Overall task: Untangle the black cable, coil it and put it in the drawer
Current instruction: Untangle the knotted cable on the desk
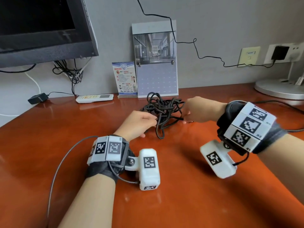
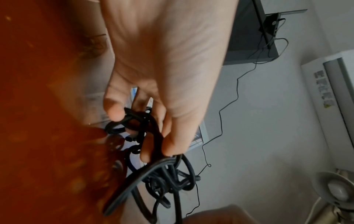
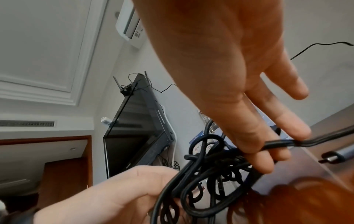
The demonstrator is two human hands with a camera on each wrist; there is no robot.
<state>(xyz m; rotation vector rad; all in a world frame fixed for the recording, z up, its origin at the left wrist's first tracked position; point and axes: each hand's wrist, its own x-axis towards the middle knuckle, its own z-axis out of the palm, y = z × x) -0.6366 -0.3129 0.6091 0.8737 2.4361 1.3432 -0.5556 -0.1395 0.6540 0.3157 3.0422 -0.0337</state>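
A tangled black cable (image 1: pixel 162 111) lies in a knotted heap on the reddish-brown desk (image 1: pixel 164 186), in front of the calendar. My left hand (image 1: pixel 139 123) is at the heap's left side and pinches strands of the black cable (image 2: pixel 153 151) between thumb and fingers. From the right, my right hand (image 1: pixel 190 111) pinches a strand of the black cable (image 3: pixel 277 143) near one end. A grey metal plug (image 3: pixel 201 158) of the cable shows just past the right fingers. No drawer is in view.
A calendar (image 1: pixel 156 63) and a small leaflet stand (image 1: pixel 125 79) lean on the wall behind the heap. A white remote (image 1: pixel 94 98) and a black adapter (image 1: pixel 37 98) lie at the back left under the monitor (image 1: pixel 41 27). A lamp base (image 1: pixel 279 88) stands at the back right.
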